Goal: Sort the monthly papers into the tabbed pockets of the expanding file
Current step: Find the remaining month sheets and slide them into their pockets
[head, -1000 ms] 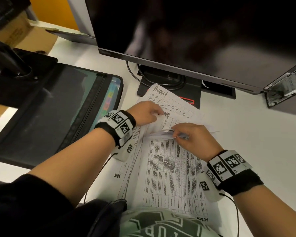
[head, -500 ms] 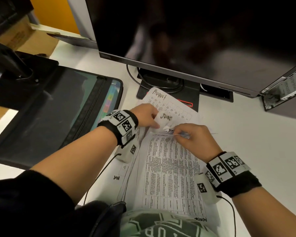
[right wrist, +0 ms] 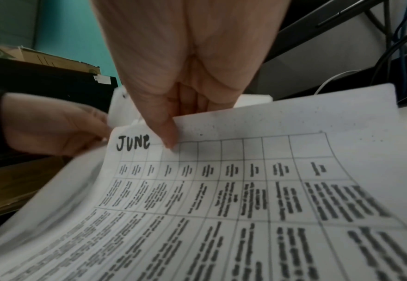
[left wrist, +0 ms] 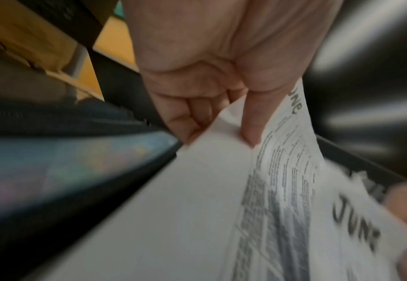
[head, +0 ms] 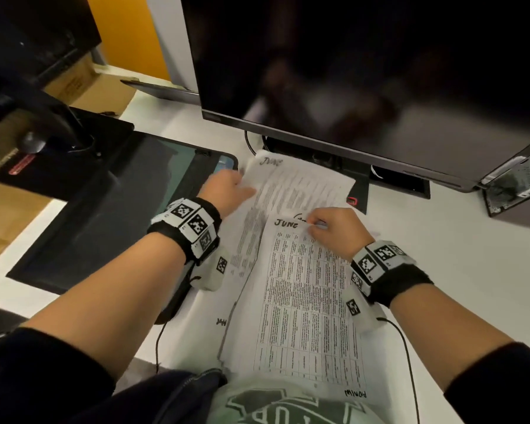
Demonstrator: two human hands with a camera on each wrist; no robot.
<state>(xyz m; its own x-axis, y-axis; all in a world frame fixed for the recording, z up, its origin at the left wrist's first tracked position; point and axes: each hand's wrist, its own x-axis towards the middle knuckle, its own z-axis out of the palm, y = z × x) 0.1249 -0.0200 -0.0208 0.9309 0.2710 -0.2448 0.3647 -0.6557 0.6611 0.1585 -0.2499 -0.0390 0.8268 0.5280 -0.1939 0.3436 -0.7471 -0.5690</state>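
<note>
Left hand grip pinching limp gridded June sheet, right hand grip pinching second June sheet

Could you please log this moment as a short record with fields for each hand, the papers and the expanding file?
left hand: pinches the lifted June sheet at its left edge
right hand: pinches the top edge of the second June sheet, atop the paper stack
expanding file: flat on the desk, left of the papers
monitor: dark, behind the papers
</note>
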